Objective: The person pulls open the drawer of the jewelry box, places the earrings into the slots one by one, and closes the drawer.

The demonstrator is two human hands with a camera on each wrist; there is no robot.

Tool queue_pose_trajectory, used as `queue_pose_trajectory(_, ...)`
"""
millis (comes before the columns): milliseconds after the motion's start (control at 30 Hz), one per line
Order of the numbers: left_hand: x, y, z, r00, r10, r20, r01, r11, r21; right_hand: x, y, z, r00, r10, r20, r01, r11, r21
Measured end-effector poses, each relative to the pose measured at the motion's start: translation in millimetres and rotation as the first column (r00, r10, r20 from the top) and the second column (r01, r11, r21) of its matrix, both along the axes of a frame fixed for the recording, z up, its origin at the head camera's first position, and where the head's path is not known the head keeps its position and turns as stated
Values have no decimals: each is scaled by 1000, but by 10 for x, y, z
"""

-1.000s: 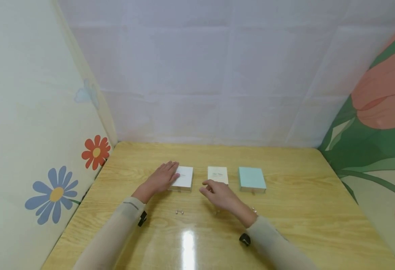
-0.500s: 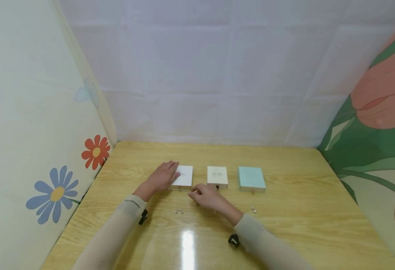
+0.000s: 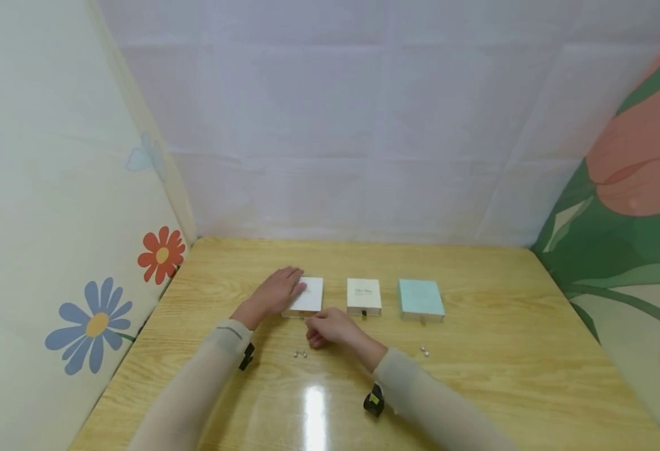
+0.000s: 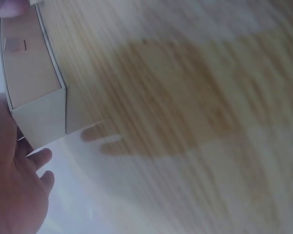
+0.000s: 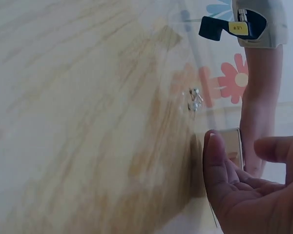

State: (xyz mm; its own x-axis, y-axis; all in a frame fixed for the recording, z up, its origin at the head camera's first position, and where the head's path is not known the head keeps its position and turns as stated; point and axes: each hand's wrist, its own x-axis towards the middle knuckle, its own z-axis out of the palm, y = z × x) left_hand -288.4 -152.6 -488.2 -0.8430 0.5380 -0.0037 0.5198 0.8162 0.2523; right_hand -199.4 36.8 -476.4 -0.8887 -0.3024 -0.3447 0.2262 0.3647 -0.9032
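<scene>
By the left wrist camera, the pinkish drawer front [image 4: 31, 68] and tab [image 4: 13, 44] of the white box [image 3: 313, 293] are shown, barely made out from the head. By the right wrist camera, a gap is revealed among the loosely curled, ungripping fingers of the right hand [image 3: 331, 327], held at the box's front. The left hand [image 3: 273, 293], fingers extended, is laid over the box's left part on the table [image 3: 504, 376].
</scene>
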Motion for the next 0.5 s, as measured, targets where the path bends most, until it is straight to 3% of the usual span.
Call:
queue_pose_trajectory(167,-19,2,-32,999,29,26,-29,999,-29,10,-94,-67,993,-97,72,105,988,-111)
queue_pose_trajectory(500,-56,12,-66,998,36,59,-34,999,-34,-12,-212,-101,961,-230,152,255,951,-173)
